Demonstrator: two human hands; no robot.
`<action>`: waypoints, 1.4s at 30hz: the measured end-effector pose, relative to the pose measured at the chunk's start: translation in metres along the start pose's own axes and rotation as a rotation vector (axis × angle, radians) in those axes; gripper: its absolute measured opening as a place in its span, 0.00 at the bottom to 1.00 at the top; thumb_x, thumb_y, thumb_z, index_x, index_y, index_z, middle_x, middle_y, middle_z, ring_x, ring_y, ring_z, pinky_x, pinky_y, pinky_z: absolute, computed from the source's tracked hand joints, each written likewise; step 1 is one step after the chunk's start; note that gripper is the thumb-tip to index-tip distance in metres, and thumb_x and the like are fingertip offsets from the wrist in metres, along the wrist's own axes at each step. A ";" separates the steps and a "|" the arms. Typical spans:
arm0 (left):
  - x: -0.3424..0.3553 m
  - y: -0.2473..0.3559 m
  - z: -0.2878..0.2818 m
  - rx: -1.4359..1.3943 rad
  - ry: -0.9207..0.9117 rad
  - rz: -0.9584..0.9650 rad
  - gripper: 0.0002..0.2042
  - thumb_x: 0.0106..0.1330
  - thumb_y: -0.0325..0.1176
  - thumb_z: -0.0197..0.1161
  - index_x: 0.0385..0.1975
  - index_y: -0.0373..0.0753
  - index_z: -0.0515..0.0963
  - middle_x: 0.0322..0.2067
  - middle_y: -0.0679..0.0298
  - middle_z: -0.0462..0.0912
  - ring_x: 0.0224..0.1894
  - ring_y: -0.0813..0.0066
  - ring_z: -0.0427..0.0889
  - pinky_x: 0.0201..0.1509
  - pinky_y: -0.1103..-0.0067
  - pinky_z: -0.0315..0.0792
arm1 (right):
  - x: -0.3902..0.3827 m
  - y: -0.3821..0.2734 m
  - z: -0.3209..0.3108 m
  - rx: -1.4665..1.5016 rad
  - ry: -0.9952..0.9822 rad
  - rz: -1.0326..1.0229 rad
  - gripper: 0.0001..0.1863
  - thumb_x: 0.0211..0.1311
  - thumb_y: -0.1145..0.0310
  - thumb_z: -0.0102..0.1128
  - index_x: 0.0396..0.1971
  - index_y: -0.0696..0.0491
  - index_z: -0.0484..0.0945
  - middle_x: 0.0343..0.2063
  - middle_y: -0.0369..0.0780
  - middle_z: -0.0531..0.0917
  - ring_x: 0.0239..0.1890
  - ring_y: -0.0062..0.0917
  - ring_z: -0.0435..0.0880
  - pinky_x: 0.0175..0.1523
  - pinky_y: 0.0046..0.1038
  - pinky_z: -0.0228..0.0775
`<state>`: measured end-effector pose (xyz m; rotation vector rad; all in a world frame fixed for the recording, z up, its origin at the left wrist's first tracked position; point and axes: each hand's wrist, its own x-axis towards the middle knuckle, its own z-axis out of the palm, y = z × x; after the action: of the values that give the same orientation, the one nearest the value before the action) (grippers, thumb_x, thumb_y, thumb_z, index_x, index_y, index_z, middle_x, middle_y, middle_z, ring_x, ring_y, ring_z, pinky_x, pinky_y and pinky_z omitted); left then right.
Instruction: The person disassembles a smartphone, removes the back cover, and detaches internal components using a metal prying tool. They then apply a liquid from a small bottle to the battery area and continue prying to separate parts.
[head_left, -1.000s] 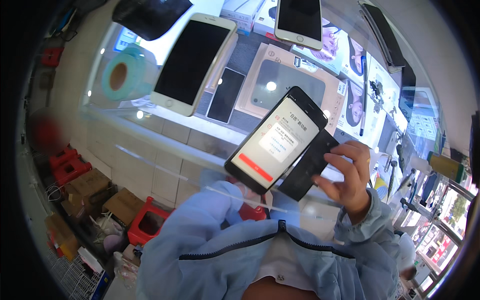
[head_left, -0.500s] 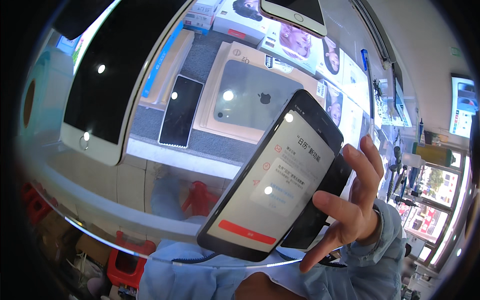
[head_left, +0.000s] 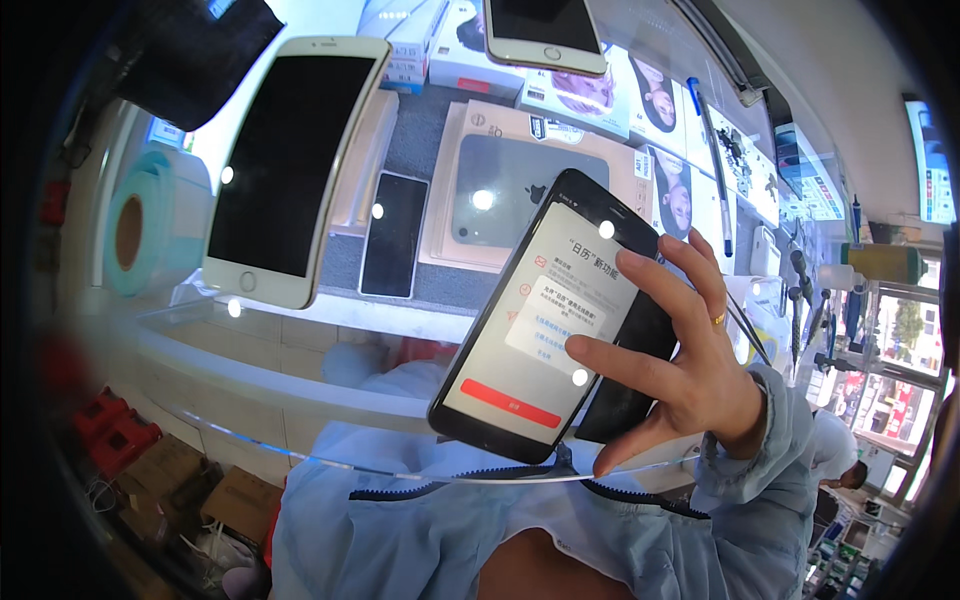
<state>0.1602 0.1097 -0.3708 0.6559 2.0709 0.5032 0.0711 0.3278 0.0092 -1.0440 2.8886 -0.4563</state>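
A black smartphone (head_left: 530,330) with a lit screen lies slanted on the glass counter. Its screen shows a white pop-up box above a red button. Over the phone's right side is my right hand (head_left: 690,350), its fingers spread and gripping nothing. The index fingertip is at the pop-up, touching or just above the glass. Partly behind the fingers is a dark flat shape (head_left: 625,395), which may be another phone or a reflection. To the left, a white and gold phone (head_left: 290,170) has a dark screen. My left hand is out of sight.
Another white phone (head_left: 545,30) lies at the far side. Beneath the glass are a narrow dark phone (head_left: 395,235) and a tablet-style box (head_left: 500,180). A blue pen (head_left: 712,165) lies to the right. A label roll (head_left: 155,225) stands left.
My right index finger has moved from the phone's right edge to the pop-up on its screen. The whole view has shifted, and the white and gold phone now shows whole.
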 end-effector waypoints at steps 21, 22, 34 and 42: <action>-0.167 0.004 -0.170 -0.230 -0.029 0.705 0.29 0.59 0.39 0.65 0.59 0.33 0.64 0.51 0.49 0.74 0.54 0.55 0.74 0.57 0.70 0.67 | -0.004 -0.051 0.026 -0.148 0.255 -0.215 0.34 0.41 0.32 0.60 0.43 0.42 0.80 0.59 0.49 0.65 0.61 0.50 0.59 0.63 0.57 0.41; -0.205 0.024 -0.199 -0.240 -0.041 0.783 0.29 0.59 0.38 0.65 0.58 0.33 0.65 0.51 0.50 0.74 0.54 0.56 0.74 0.57 0.69 0.68 | -0.003 -0.055 0.029 -0.144 0.266 -0.211 0.32 0.43 0.34 0.60 0.43 0.42 0.80 0.59 0.47 0.65 0.61 0.49 0.60 0.63 0.58 0.42; -0.236 0.157 -0.375 0.068 0.501 0.898 0.32 0.51 0.36 0.70 0.57 0.35 0.66 0.50 0.55 0.76 0.54 0.67 0.74 0.59 0.72 0.67 | -0.012 -0.064 0.039 -0.123 0.383 -0.194 0.19 0.47 0.59 0.69 0.41 0.46 0.78 0.56 0.44 0.69 0.59 0.42 0.65 0.61 0.54 0.50; -0.144 0.153 -0.369 0.549 0.280 0.749 0.63 0.26 0.58 0.78 0.66 0.34 0.52 0.65 0.47 0.54 0.68 0.51 0.52 0.70 0.66 0.48 | -0.019 -0.059 0.046 -0.167 0.487 -0.106 0.29 0.44 0.53 0.71 0.46 0.48 0.74 0.50 0.44 0.71 0.52 0.39 0.71 0.58 0.47 0.58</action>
<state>-0.0418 0.1008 0.0024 1.8045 2.1886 0.4437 0.1280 0.2845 -0.0190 -1.2695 3.3561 -0.5491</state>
